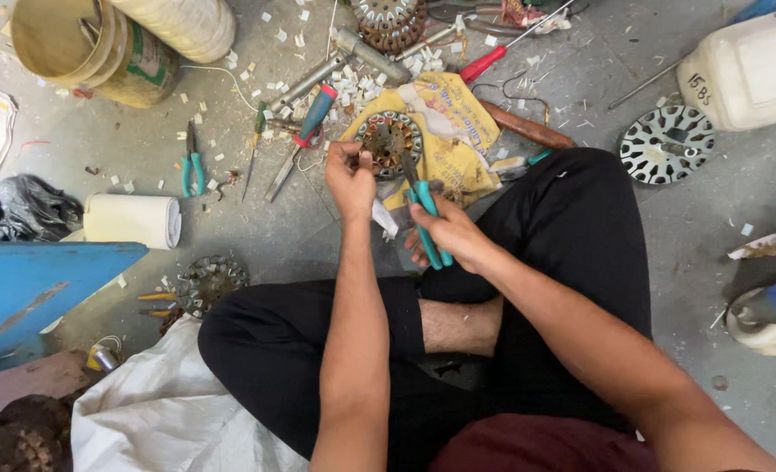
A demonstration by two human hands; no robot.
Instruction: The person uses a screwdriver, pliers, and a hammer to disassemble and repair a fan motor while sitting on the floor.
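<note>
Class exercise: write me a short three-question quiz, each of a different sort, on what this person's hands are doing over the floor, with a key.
1. True or false: the right hand grips pliers with teal handles.
2. Which thing does the left hand steady? A) white paper roll B) round stator core C) plastic jug
3. Fill in: the stator core rests on a ______ cloth bag.

Key
1. True: the pliers' nose reaches into the core.
2. B: the left fingers touch its rim; the white paper roll and the plastic jug lie apart on the floor.
3. Yellow.
</note>
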